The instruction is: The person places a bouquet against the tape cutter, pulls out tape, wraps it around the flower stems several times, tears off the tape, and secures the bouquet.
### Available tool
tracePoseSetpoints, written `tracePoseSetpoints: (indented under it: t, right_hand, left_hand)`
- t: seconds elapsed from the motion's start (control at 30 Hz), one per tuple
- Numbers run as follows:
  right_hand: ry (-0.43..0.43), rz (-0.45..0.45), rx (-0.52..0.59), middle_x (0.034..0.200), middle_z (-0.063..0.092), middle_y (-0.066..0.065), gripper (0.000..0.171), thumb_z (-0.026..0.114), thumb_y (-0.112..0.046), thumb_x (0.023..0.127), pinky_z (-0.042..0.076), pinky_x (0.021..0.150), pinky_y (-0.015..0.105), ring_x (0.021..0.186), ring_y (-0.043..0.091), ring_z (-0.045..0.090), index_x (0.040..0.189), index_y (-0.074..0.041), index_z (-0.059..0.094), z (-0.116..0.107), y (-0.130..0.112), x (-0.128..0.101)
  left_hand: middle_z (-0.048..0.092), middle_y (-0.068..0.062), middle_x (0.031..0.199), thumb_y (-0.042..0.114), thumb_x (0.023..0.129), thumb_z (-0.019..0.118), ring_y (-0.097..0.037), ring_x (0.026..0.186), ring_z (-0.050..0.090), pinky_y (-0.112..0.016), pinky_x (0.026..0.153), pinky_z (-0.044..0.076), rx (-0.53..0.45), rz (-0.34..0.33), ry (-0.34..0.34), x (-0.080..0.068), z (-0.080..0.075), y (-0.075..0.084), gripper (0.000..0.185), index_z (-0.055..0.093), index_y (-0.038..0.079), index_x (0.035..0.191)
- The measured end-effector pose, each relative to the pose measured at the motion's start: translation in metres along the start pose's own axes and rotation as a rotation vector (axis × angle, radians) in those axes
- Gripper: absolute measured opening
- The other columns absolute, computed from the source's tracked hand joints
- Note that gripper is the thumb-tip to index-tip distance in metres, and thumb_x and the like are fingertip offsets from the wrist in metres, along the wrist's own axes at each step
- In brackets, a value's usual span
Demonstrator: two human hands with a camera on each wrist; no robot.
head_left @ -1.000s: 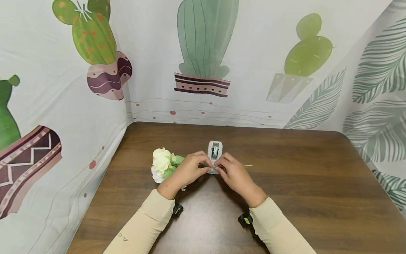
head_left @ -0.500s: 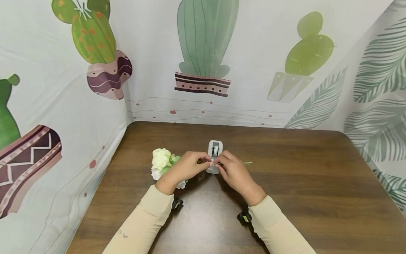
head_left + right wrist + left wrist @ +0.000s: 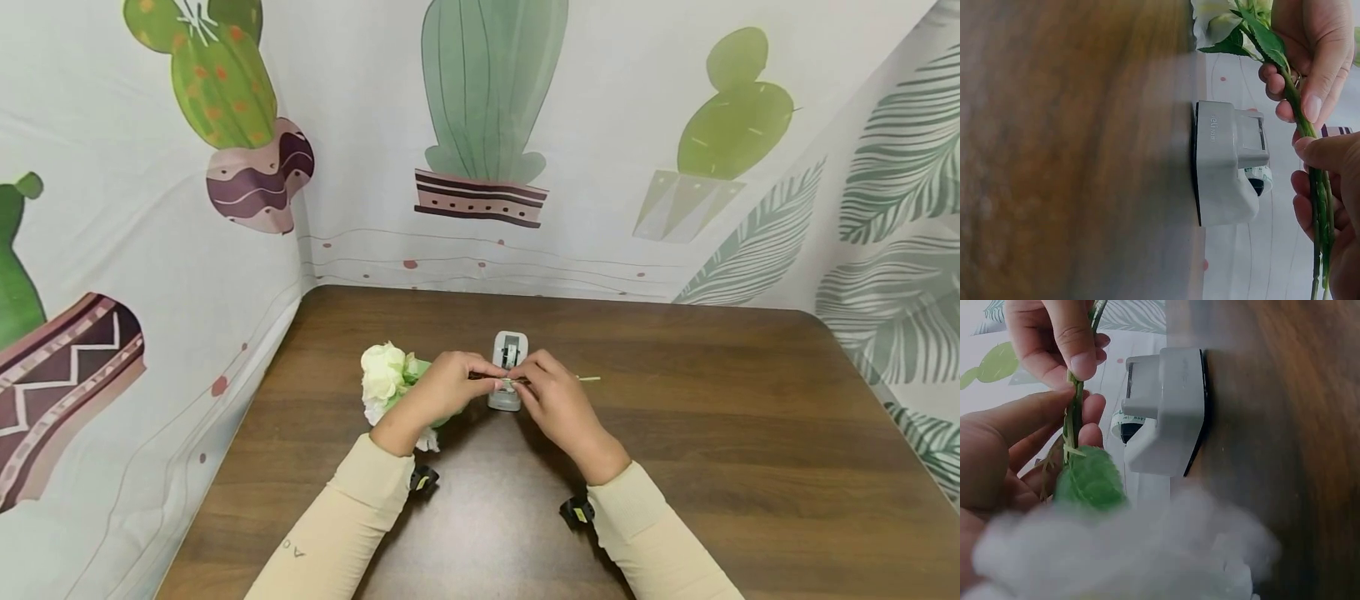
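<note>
Pinching the flower stems (image 3: 504, 381) at frame centre, your left hand (image 3: 438, 398) and right hand (image 3: 558, 406) were mid-binding above the tape dispenser (image 3: 509, 367); next likely needed fresh tape.

Your left hand (image 3: 442, 392) and right hand (image 3: 553, 400) are bare, with short, unpainted nails. Long cream sleeves (image 3: 337, 525) cover both forearms down to the wrists; the left one carries small dark lettering near the elbow. A small black camera mount (image 3: 422, 478) sits under each wrist, and the right one shows a yellow tag.
</note>
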State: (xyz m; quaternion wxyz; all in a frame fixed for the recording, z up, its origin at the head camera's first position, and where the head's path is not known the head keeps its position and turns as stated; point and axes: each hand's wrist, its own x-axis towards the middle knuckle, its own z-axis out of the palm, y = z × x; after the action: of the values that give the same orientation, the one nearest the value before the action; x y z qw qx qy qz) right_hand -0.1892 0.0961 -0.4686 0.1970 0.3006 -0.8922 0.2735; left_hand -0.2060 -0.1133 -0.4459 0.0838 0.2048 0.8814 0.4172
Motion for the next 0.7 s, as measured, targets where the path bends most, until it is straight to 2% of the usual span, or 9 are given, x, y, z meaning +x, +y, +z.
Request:
tracePoseSetpoints:
  t: [0.13,0.33,0.57,0.7]
  right_hand:
    - [0.012,0.007,0.023,0.100,0.062,0.002,0.009,0.075,-0.008,0.091,0.058,0.074,0.027,0.085,0.014,0.065,0.100,-0.008,0.073,0.000,0.000,0.000]
    - [0.000,0.022,0.058,0.101,0.063,0.003,0.012,0.076,-0.005,0.089,0.058,0.074,0.028,0.086,0.015,0.066,0.100,-0.008,0.073,-0.001,0.001,0.000]
    - [-0.100,0.087,0.183,0.105,0.063,0.004,0.014,0.074,-0.007,0.091,0.059,0.085,0.036,0.096,0.021,0.069,0.105,-0.009,0.073,-0.008,0.004,0.001]
    - [-0.128,0.109,0.229,0.105,0.064,0.004,0.013,0.072,-0.011,0.093,0.059,0.088,0.037,0.098,0.023,0.068,0.106,-0.009,0.071,-0.012,0.004,0.001]
  left_hand:
    - [0.074,0.002,0.104,0.021,0.095,0.071,-0.009,0.085,0.061,-0.025,0.075,0.051,0.044,0.036,0.029,0.000,0.001,0.001,0.018,0.079,0.020,0.112]
    - [0.075,0.003,0.105,0.019,0.095,0.071,-0.011,0.094,0.068,-0.026,0.082,0.053,0.140,0.116,0.066,0.000,0.005,0.000,0.017,0.079,0.018,0.110]
    - [0.076,0.004,0.105,0.018,0.095,0.071,-0.012,0.099,0.071,-0.031,0.088,0.056,0.225,0.187,0.099,-0.001,0.008,-0.001,0.016,0.079,0.019,0.108]
    - [0.076,0.004,0.105,0.017,0.094,0.072,-0.014,0.100,0.071,-0.033,0.090,0.056,0.254,0.218,0.115,-0.001,0.010,-0.001,0.016,0.079,0.018,0.108]
